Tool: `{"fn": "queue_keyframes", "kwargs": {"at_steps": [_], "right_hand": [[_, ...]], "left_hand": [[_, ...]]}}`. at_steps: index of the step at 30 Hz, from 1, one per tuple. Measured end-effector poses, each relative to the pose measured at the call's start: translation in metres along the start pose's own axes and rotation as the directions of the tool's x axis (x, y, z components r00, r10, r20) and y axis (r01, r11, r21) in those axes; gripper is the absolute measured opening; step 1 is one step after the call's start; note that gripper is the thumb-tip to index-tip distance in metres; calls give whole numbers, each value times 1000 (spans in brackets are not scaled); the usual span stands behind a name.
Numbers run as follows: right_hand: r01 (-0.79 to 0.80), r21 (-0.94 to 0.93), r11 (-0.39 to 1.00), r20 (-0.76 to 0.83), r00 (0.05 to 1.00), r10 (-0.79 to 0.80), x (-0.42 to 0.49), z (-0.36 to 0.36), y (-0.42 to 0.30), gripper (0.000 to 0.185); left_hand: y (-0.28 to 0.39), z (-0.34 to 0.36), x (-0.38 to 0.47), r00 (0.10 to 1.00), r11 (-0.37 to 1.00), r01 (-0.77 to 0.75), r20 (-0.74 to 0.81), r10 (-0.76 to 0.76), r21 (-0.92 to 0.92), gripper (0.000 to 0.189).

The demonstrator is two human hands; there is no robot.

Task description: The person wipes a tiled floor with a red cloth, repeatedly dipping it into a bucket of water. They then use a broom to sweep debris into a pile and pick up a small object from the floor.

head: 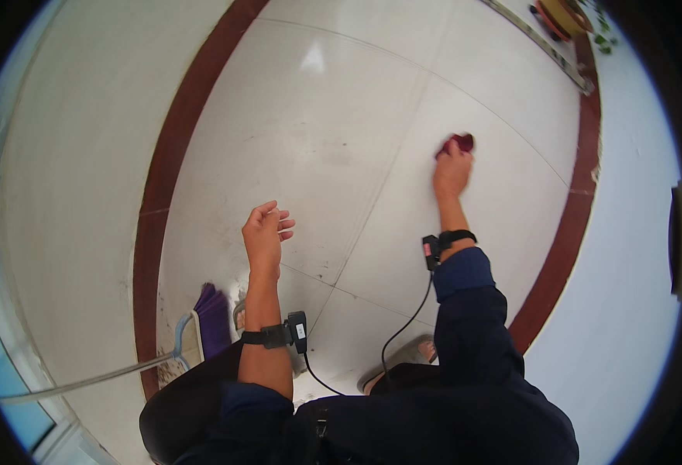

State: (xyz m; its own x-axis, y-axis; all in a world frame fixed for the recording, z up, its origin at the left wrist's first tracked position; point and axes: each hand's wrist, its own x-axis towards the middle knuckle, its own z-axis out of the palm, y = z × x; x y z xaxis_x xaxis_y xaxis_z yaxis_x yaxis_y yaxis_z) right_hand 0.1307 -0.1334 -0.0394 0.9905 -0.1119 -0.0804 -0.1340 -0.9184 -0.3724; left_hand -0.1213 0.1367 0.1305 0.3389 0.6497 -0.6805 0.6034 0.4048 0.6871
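A dark red cloth [464, 141] is bunched in my right hand [452, 173], which is stretched out low over the white tiled floor [364, 116]. Whether the cloth presses on the tile cannot be told for certain. My left hand [264, 237] hangs over the floor to the left, holding nothing, its fingers loosely curled and apart. Dark smudges and specks mark the tiles around and below it. Each forearm carries a strapped black device with a cable, the left one [296, 332] below the wrist and the right one [431, 252] near the cuff.
A purple-bristled broom [213, 319] with a pale handle [102, 375] leans at the lower left. Dark red baseboards [163, 168] border the floor on both sides. At the upper right are a long narrow bar [541, 46] and a potted plant on casters [561, 17]. My sandalled feet [399, 360] are below.
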Motion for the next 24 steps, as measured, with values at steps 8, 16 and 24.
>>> {"fn": "queue_keyframes", "kwargs": {"at_steps": [8,16,24], "right_hand": [[555,250,793,244,757,-606,-117,82,-199,40],[411,648,641,555,322,-767,-160,108,-229,38],[293,612,734,273,793,-544,40,138,-233,35]], "left_hand": [[0,-2,4,997,997,65,-37,-63,38,33],[-2,-10,4,980,986,59,-176,-88,-159,32],[-36,-31,-8,965,970,-12,-256,-52,-242,31]]}}
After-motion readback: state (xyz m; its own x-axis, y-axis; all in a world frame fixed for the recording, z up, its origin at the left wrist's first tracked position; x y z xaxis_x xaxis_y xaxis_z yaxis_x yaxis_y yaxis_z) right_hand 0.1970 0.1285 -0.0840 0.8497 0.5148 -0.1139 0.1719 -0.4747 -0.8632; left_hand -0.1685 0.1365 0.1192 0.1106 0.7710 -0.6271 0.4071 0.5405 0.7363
